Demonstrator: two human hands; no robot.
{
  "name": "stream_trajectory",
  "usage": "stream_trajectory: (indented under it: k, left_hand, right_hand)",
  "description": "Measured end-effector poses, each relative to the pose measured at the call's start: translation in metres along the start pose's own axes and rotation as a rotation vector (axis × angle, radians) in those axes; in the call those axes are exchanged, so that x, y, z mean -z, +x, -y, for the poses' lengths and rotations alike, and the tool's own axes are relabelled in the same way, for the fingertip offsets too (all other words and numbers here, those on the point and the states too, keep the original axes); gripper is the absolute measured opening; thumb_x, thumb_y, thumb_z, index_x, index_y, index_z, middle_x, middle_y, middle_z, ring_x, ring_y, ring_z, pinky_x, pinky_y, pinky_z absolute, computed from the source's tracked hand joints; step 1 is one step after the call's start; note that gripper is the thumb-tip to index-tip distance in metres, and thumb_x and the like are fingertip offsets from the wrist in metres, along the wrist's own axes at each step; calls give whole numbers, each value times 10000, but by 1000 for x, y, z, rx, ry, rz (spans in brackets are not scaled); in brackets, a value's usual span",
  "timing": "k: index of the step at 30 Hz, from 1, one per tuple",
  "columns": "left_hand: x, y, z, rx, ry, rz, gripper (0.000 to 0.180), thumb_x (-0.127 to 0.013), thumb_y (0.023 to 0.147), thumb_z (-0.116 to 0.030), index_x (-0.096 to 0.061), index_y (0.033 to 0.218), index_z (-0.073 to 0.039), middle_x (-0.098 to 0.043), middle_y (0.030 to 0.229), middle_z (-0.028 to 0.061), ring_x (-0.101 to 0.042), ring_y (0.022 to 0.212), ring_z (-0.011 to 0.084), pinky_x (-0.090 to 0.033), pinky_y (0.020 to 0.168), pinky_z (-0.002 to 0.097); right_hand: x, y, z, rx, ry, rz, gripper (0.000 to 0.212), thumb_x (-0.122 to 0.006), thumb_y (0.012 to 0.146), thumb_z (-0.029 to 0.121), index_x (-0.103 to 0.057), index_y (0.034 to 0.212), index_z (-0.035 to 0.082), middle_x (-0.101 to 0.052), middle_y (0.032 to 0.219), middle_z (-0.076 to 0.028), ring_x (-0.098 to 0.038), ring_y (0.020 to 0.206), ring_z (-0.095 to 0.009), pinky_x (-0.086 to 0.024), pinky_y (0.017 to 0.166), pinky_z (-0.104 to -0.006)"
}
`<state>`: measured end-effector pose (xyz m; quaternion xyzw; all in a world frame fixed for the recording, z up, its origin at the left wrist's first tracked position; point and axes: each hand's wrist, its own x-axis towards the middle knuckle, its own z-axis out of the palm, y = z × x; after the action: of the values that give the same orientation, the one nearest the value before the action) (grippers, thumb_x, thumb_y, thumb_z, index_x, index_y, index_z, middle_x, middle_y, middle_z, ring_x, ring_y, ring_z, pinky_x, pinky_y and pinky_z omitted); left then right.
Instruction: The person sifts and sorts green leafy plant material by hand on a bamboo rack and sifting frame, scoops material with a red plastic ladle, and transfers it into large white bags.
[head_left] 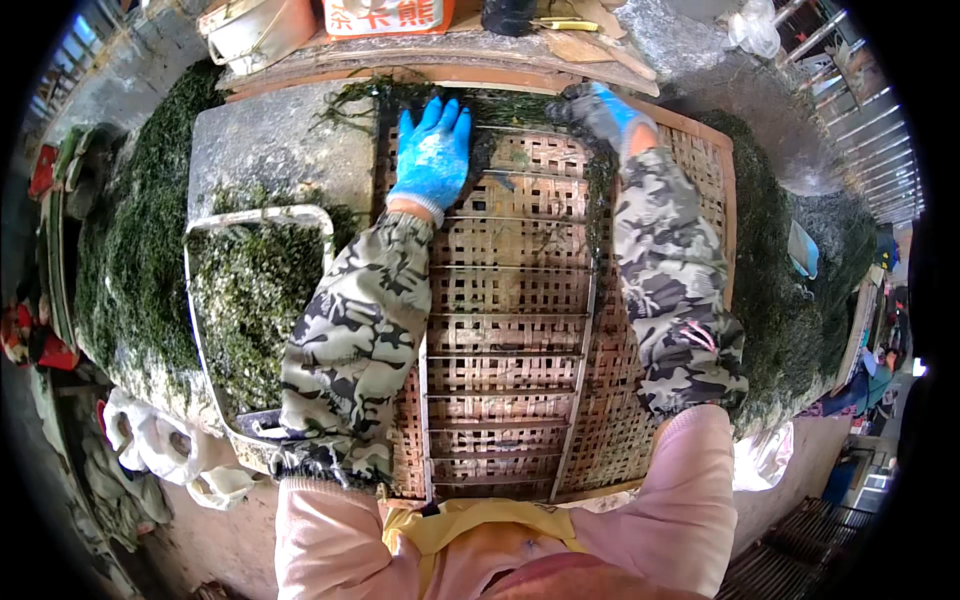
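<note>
My left hand (432, 150), in a blue glove, lies with its fingers stretched out on dark green seaweed (515, 108) along the far edge of a woven slatted tray (520, 240). At the far right of that strip is my right hand (612, 118), in a blue glove darkened toward the fingers. Its fingers merge with the dark seaweed, so their grip is hidden. A ladder-like rack of thin bars (505, 392) lies over the middle of the tray. More seaweed runs down the tray beside my right forearm.
Chopped green seaweed (250, 300) fills a space inside a metal tube frame (192, 290) at left, below a grey slab (270, 135). Seaweed heaps (135, 270) flank both sides. A white bucket (255, 42) and an orange container (388, 15) stand on the far boards.
</note>
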<state>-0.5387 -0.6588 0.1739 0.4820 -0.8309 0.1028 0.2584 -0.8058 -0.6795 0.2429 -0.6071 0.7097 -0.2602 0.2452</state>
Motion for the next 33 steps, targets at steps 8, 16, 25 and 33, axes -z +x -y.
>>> stream_trajectory:
  k: [8, 16, 25, 33]
  left_hand:
    - [4, -3, 4, -26, 22, -55, 414, -561, 887, -294, -596, 1239, -78, -552, 1332, 121, -451, 1302, 319, -300, 1049, 644]
    - [-5, -2, 1, -31, 29, -119, 379, -555, 882, -234, -604, 1226, -81, -535, 1346, 128, -451, 1292, 338, -287, 1053, 642]
    - [6, -3, -4, -4, 64, -88, 333, -536, 862, -153, -633, 1176, -95, -584, 1285, 124, -461, 1283, 335, -258, 1072, 637]
    - [5, -7, -5, 38, 11, -97, 377, -539, 861, -171, -616, 1223, -99, -572, 1292, 114, -455, 1283, 348, -251, 1063, 658]
  right_hand:
    - [90, 3, -104, 259, 608, 323, 350, -482, 979, 88, -526, 1310, -14, -598, 1207, -66, -586, 997, -91, -499, 781, -220]
    - [124, -2, -179, -35, 914, -742, 234, -579, 944, 215, -644, 1090, 44, -569, 710, -36, -542, 591, -126, -454, 538, -277]
    - [-40, -4, 5, 1, 586, 75, 241, -626, 916, 149, -645, 1136, 52, -645, 773, -85, -636, 648, -187, -550, 606, -315]
    - [-44, -10, 28, 258, 420, -57, 253, -637, 815, 68, -686, 1063, 62, -671, 799, -154, -661, 704, -290, -530, 672, -390]
